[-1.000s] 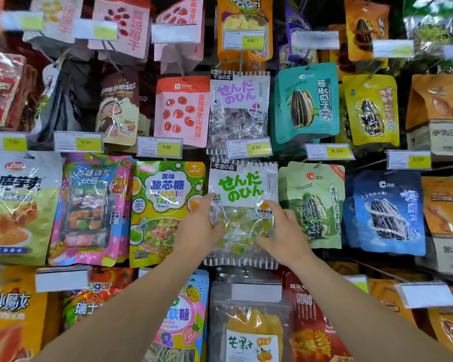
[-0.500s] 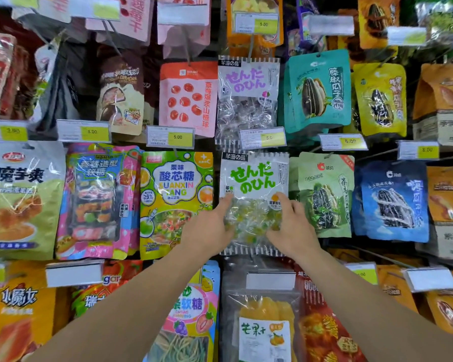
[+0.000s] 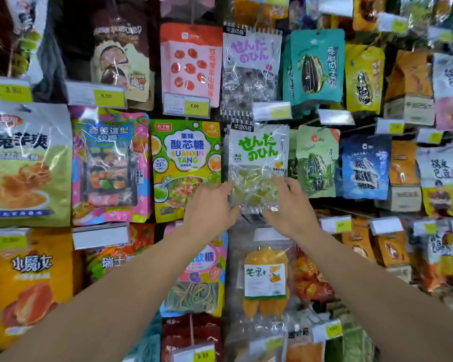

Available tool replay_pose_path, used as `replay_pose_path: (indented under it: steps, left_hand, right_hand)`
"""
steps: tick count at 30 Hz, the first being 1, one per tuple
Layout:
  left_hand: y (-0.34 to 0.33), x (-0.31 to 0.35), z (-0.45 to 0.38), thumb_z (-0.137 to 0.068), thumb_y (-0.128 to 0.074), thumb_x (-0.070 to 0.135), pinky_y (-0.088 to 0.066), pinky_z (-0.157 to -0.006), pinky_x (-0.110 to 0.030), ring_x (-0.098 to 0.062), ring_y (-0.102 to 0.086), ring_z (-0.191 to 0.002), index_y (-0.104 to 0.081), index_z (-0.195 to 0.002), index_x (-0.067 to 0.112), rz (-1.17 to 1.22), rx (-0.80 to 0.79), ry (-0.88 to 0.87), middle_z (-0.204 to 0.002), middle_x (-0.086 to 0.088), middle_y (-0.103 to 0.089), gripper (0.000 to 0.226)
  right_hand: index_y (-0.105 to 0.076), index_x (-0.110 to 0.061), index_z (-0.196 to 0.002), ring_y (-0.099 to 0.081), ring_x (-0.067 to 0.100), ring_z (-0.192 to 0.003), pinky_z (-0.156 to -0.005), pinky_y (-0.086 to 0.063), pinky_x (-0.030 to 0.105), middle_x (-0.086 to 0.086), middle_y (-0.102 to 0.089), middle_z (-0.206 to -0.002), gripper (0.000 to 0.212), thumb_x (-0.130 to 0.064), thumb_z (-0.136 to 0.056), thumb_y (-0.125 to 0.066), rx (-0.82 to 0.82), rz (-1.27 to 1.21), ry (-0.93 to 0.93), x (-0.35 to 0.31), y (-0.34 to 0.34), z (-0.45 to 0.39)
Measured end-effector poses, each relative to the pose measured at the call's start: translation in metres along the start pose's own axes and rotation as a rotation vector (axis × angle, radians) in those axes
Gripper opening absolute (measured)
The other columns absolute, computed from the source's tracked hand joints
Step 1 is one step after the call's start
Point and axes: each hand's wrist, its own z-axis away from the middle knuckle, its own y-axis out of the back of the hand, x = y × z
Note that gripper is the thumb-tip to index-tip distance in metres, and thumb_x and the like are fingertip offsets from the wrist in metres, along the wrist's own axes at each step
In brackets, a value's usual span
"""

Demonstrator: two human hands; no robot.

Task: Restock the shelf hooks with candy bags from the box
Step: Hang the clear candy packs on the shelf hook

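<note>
1. Clear green-lettered candy bag (image 3: 258,163) hanging mid-shelf, right of the yellow-green bag (image 3: 185,168).
2. Sliding lower than before: left hand (image 3: 209,207) and right hand (image 3: 289,205), fingers relaxed, touching its bottom edge.
3. Probably hooked; releasing.

top row: a brown chocolate bag (image 3: 120,56), a pink-and-orange bag with red balls (image 3: 191,64) and a teal sunflower seed bag (image 3: 314,66) are all hanging side by side

middle row: a big green-and-white bag (image 3: 28,165) is sitting far left, a pink sushi-print bag (image 3: 110,165) is hanging just beside it, then a green SUANXIN TANG bag (image 3: 186,168)

right side: a blue seed bag (image 3: 365,167) is hanging near the orange packs (image 3: 403,168)

lower row: a clear dried mango bag (image 3: 266,280) is dangling bottom centre, a yellow bag (image 3: 29,286) is filling the left corner

price tags: yellow 5.00 labels (image 3: 196,106) are sticking out under the rows
</note>
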Motion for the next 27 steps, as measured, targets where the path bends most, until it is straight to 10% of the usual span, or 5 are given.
replay_pose_path:
  steps: [15, 27]
  left_hand:
    - [0.064, -0.005, 0.282, -0.08, -0.057, 0.042, -0.048, -0.095, -0.039, -0.032, -0.06, -0.115, -0.058, -0.132, 0.011, 0.292, -0.283, 0.203, -0.127, -0.015, -0.063, 0.061]
    - [0.167, -0.066, 0.551, -0.09, -0.064, 0.031, -0.049, -0.085, -0.036, -0.032, -0.064, -0.103, -0.048, -0.142, 0.018, 0.172, -0.607, 0.613, -0.134, -0.008, -0.06, 0.056]
  right_hand:
    - [-0.042, -0.01, -0.145, -0.043, 0.036, -0.132, -0.109, -0.039, 0.042, 0.012, -0.042, -0.146, 0.092, -0.06, -0.068, -0.044, -0.375, 0.027, 0.041, -0.074, -0.046, 0.27]
    - [-0.032, -0.018, -0.149, -0.039, 0.031, -0.132, -0.109, -0.037, 0.038, 0.005, -0.038, -0.145, 0.076, -0.036, -0.084, -0.067, -0.806, -0.177, -0.074, -0.19, -0.092, 0.504]
